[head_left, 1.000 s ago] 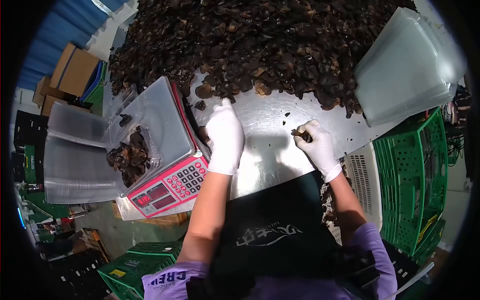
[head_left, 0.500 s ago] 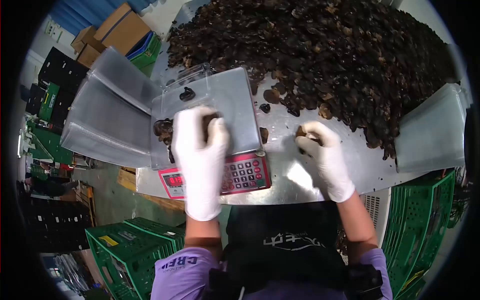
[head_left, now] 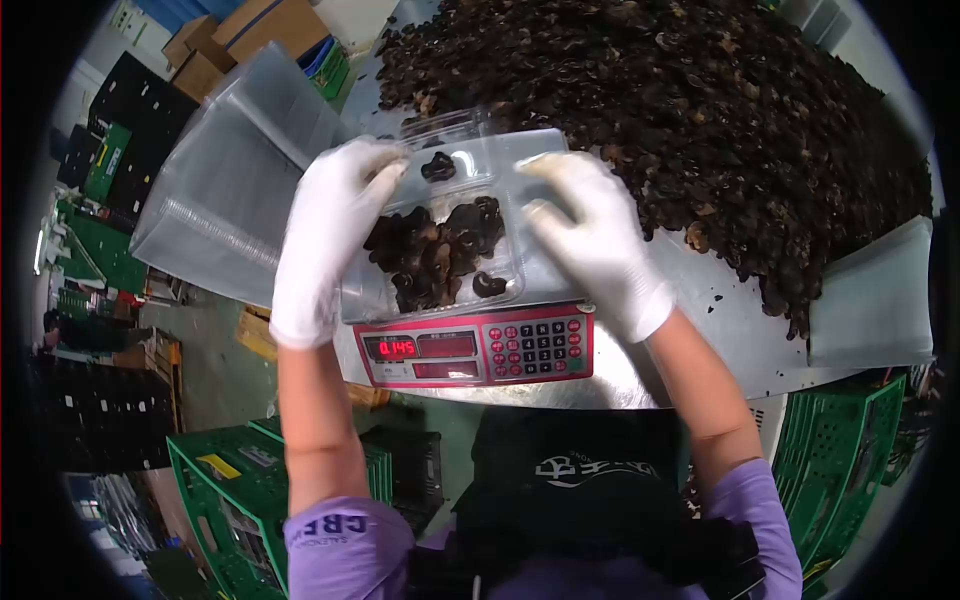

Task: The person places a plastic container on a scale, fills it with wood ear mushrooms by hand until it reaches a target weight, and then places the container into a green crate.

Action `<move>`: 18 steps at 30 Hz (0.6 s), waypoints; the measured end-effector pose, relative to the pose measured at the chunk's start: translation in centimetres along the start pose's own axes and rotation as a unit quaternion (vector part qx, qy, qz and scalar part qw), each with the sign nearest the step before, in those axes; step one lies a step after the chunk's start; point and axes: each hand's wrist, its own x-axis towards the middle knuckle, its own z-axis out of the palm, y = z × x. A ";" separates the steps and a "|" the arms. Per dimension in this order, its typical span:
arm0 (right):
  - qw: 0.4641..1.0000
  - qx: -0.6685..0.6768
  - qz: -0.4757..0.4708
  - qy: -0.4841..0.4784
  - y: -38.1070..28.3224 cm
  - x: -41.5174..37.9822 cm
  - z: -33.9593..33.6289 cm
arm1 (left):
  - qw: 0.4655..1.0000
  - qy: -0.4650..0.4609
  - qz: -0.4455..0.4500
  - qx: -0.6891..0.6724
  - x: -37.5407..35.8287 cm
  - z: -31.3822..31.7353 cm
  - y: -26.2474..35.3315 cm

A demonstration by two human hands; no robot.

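On the silver pan of a red digital scale stands a clear plastic clamshell box, its lid folded back. Dark wood ear mushrooms lie in the box, and a single piece rests in the lid. My left hand, white-gloved, is at the left side of the box with thumb and fingers apart. Over the pan's right side, my right hand, also gloved, has its fingers spread and holds nothing. The red display reads 0.145.
A large heap of wood ears covers the back and right of the metal table. Stacked clear boxes stand at left and right. Green crates sit below, with cardboard boxes behind.
My left hand has moved off the mushrooms to the box's left side. My right hand has come up from the table to the scale and its fingers have opened. The view has shifted.
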 end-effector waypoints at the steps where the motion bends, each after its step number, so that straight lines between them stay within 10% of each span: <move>1: 0.998 -0.038 0.022 0.037 2.0 0.2 -0.8 | 0.999 -0.033 0.029 0.010 2.0 1.4 -1.3; 7: 0.896 -0.427 0.073 -0.101 16.0 -2.8 -3.1 | 0.957 -0.229 0.024 0.175 8.4 7.9 -5.5; 18: 0.902 -0.415 0.112 -0.038 13.1 -17.1 -12.6 | 0.989 -0.069 0.101 0.089 -1.6 1.8 2.6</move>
